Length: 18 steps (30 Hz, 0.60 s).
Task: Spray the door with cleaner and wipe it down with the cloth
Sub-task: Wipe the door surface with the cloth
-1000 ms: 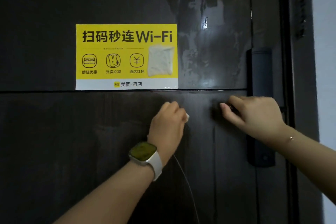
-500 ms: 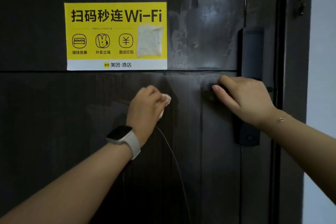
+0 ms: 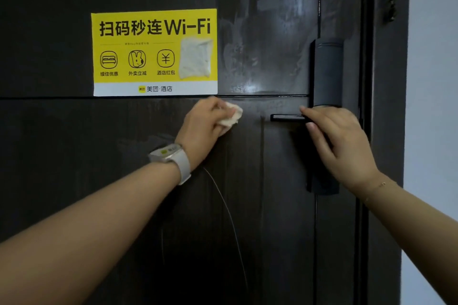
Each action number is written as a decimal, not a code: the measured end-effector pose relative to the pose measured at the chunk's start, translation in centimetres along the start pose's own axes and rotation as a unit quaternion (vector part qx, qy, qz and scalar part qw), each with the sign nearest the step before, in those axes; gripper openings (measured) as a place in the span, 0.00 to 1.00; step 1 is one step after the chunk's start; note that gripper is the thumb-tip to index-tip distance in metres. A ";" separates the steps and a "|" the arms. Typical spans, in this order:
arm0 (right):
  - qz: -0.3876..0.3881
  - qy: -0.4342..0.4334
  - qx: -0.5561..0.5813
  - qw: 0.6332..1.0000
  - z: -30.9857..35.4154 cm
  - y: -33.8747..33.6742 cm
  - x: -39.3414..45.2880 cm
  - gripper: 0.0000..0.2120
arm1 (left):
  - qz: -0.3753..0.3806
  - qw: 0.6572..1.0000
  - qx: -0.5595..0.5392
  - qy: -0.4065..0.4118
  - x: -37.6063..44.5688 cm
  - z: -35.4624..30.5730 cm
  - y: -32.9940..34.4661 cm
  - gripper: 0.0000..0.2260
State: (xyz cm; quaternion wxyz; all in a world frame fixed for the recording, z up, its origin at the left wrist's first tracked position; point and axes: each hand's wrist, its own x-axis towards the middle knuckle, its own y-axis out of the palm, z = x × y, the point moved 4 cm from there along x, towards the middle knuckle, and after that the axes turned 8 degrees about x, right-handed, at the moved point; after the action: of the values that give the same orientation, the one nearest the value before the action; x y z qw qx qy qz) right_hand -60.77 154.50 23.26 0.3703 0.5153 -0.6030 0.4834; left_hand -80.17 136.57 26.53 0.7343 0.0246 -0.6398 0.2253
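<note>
Hands reach forward onto a dark door (image 3: 74,181) seen from a head-worn camera. The left hand (image 3: 203,124), with a watch (image 3: 171,158) on its wrist, curls its fingers round a small crumpled white cloth (image 3: 231,116); the cloth pokes out past the fingertips on the hand's right side and presses against the door. Just above this hand runs a horizontal groove across the door, and above and to the left of the hand is a yellow Wi-Fi sticker (image 3: 155,52), its lower right corner nearly over the knuckles. Pale, streaky wet patches show on the door above and to the right of the left hand. The right hand (image 3: 339,146) lies flat and relaxed over the base of a dark lever handle (image 3: 287,117), fingers straight, holding nothing; the handle's free end sticks out to the left of its fingertips, toward the cloth but apart from it. A tall lock plate (image 3: 327,72) rises above the right hand.
</note>
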 end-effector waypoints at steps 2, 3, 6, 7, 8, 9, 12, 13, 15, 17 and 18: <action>-0.007 -0.011 -0.017 1.000 -0.3 0.0 -0.5 0.17 | -0.041 0.994 -0.074 -0.068 2.6 -0.4 0.5 0.06; -0.014 -0.012 -0.024 1.000 -0.4 0.0 -0.7 0.17 | -0.064 0.990 -0.096 -0.086 3.2 -0.6 0.6 0.07; -0.045 0.003 -0.031 0.999 -0.4 0.6 -1.0 0.17 | -0.091 0.980 -0.151 -0.089 2.4 -1.2 1.1 0.07; -0.058 0.012 -0.034 0.998 -0.4 0.8 -1.0 0.17 | -0.088 0.979 -0.161 -0.086 1.5 -1.3 1.4 0.08; -0.069 0.019 -0.040 0.997 -0.3 1.1 -1.0 0.17 | -0.077 0.982 -0.159 -0.068 0.4 -1.4 2.0 0.08; -0.076 0.024 -0.046 0.996 -0.2 1.3 -1.0 0.17 | -0.060 0.987 -0.142 -0.037 -0.9 -1.9 2.6 0.08; -0.081 0.034 -0.057 0.995 0.0 1.4 -0.9 0.17 | 0.020 0.991 -0.096 0.092 -5.0 -4.1 4.5 0.10; -0.081 0.035 -0.057 0.994 0.1 1.4 -0.9 0.16 | 0.040 0.988 -0.086 0.124 -5.9 -4.5 4.9 0.11; -0.079 0.030 -0.058 0.995 0.0 1.4 -0.9 0.16 | 0.035 0.987 -0.073 0.138 -5.9 -4.5 5.0 0.10; -0.080 0.016 -0.063 0.995 -0.1 1.3 -0.9 0.15 | -0.023 0.994 -0.085 0.067 -3.7 -3.8 4.8 0.06; -0.082 0.010 -0.065 0.995 -0.2 1.2 -1.0 0.15 | -0.062 0.993 -0.099 0.017 -2.3 -3.5 4.5 0.05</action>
State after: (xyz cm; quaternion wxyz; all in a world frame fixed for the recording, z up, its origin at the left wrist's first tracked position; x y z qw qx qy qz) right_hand -61.79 154.95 22.11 0.4469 0.5330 -0.5856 0.4163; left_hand -78.75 141.06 22.62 0.7568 -0.0125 -0.6433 0.1150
